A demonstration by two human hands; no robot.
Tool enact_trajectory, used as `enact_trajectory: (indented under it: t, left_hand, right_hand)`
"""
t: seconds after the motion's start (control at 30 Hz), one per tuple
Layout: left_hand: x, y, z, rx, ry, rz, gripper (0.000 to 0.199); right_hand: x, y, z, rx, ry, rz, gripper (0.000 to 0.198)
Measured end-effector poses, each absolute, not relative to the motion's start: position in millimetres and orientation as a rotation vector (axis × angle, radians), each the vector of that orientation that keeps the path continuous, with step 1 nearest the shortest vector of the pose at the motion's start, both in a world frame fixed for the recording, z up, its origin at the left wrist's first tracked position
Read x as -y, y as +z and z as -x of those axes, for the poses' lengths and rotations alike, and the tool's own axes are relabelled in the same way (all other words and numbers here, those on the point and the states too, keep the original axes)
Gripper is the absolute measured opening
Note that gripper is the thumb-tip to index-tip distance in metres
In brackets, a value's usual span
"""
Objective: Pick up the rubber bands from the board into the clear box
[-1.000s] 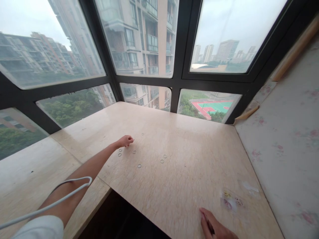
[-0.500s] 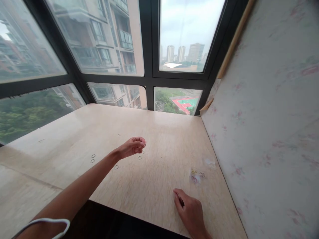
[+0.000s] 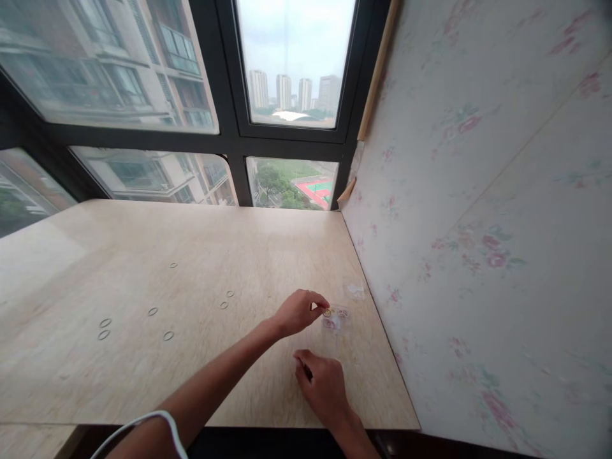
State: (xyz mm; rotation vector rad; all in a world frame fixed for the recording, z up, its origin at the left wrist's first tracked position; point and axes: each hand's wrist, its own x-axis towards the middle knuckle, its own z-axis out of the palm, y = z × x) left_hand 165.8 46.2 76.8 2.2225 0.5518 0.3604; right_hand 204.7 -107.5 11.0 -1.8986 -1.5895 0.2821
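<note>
My left hand (image 3: 302, 311) reaches across to the right, thumb and fingers pinched. At its fingertips is a small gold ring (image 3: 327, 313), over a small clear plastic bag (image 3: 340, 326). Reddish-brown rings (image 3: 343, 313) and pinkish rings (image 3: 329, 324) lie there too. Below it, my right hand (image 3: 323, 386) rests low over the table with fingers curled and thumb against the forefinger; whatever it may hold is hidden. Several thin rings lie spread to the left, among them one ring (image 3: 169, 336) nearer me and another ring (image 3: 173, 265) farther off.
The pale wood-grain tabletop (image 3: 268, 242) runs back to dark window frames (image 3: 291, 139). A floral-papered wall (image 3: 444, 255) borders it on the right. Another clear plastic piece (image 3: 354, 290) lies near that wall. A white cable (image 3: 167, 417) crosses by my left arm.
My left hand has moved right, from above the scattered rings to the plastic bag. The camera view has turned right. My right hand keeps its curled shape near the same table spot.
</note>
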Motion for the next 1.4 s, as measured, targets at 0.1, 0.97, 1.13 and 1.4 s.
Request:
enact_trajectory:
  t: [0.1,0.97,1.13,1.4]
  left_hand:
    - [-40.5,67.8,-172.0,-0.527,0.384,-2.326,0.02]
    - [-45.9,11.9,-30.0,-1.146,0.833,-1.792,0.019]
    - [-41.5,6.0,-12.0,-1.099,0.874,-1.976,0.015]
    - [-39.6,5.9,-18.1,-1.092,0.862,-2.053,0.018]
  right_hand:
    - [107.5,11.8,-204.4,1.587,0.293,1.907,0.025]
    - [109.1,6.4,-206.6,1.56,0.285,1.912,0.027]
    - [104.4,14.0,-200.6,1.526,0.434,1.874,0.03]
    - [32.6,68.7,-156.3,1.665,0.497,1.65,0.034]
